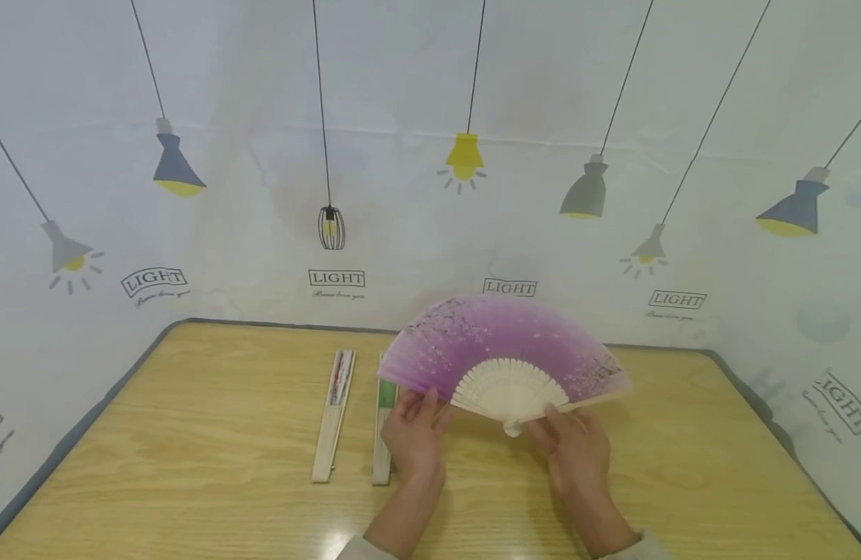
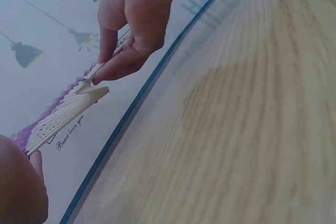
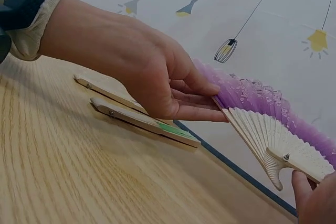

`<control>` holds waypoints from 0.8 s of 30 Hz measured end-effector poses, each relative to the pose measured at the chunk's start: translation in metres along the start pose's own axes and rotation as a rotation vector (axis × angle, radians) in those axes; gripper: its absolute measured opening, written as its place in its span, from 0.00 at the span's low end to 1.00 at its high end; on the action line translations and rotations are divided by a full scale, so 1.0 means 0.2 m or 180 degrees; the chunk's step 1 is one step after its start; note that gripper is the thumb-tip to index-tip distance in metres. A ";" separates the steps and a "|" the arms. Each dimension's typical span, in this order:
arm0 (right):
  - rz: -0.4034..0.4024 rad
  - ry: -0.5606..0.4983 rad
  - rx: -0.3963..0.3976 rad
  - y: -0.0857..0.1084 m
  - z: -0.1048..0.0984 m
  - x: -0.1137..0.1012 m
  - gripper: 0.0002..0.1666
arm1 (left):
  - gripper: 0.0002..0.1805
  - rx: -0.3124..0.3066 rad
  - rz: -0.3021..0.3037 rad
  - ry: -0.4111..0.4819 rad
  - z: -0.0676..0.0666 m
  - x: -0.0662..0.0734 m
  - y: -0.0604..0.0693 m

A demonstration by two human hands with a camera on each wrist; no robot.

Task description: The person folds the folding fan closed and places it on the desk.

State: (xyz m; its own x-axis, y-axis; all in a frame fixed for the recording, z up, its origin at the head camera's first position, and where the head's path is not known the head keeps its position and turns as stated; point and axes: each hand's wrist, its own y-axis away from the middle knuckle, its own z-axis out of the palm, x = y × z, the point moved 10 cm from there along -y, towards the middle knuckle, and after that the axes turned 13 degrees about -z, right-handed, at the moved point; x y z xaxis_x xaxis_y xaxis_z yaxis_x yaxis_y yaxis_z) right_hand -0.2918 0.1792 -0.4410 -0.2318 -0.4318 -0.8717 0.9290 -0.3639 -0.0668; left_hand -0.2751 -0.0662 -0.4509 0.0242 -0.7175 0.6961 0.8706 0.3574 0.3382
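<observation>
A purple folding fan (image 1: 514, 334) with pale ribs and a blossom print is spread wide above the table, its pivot end toward me. My left hand (image 1: 418, 437) pinches the outer rib on its left side; in the right wrist view the thumb of that left hand (image 3: 152, 72) lies along the purple edge. My right hand (image 1: 575, 451) pinches the opposite outer rib near the pivot. The left wrist view gives the fan (image 2: 68, 108) almost edge-on, with the right hand (image 2: 139, 19) at its far side.
Two closed folding fans lie on the wooden table (image 1: 192, 435) left of the hands: one with a red-and-white print (image 1: 332, 420), one with a green section (image 3: 176, 132), partly behind the left hand. A white backdrop (image 1: 402, 101) printed with lamps stands behind the table.
</observation>
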 end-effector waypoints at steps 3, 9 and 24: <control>0.0039 0.0108 -0.0100 0.01 0.01 0.02 0.08 | 0.09 0.0035 0.0012 -0.0027 -0.01 0.02 0.00; 0.0067 0.0298 -0.0206 0.01 0.01 0.05 0.06 | 0.10 -0.0036 -0.0056 -0.0053 -0.01 0.01 -0.02; 0.0206 0.0441 -0.0446 0.02 0.03 0.10 0.18 | 0.13 -0.0132 -0.0106 -0.0365 0.00 0.01 -0.02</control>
State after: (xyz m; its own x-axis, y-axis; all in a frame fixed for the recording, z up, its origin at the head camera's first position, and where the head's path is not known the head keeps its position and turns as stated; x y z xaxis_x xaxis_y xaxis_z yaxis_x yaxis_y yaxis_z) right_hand -0.2950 0.1650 -0.4550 -0.1375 -0.3292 -0.9342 0.9740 -0.2166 -0.0670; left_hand -0.2775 -0.0698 -0.4504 -0.0595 -0.6547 0.7536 0.8896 0.3076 0.3376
